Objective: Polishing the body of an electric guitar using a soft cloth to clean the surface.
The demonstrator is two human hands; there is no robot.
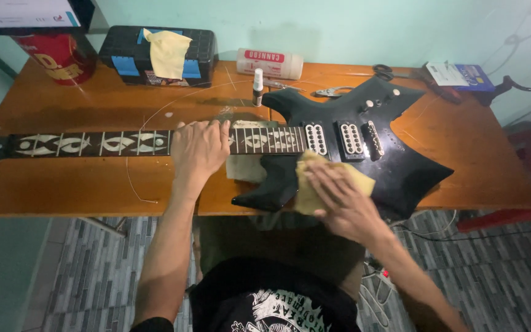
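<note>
Left hand (199, 149) lies open, steadying the rigid guitar (364, 157) neck; right hand (339, 197), at four o'clock, presses a soft, pliable yellow cloth (357, 179) flat.

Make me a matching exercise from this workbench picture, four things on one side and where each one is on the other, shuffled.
Things:
1. left hand
2. right hand
3. small white-capped bottle
4. black toolbox

Places:
A. at the back of the table, a yellow cloth draped over its lid
B. pressing a yellow cloth on the black guitar body
C. resting flat on the guitar neck
D. standing upright just behind the guitar, near the middle of the table

Pairs: 1-C, 2-B, 3-D, 4-A
</note>
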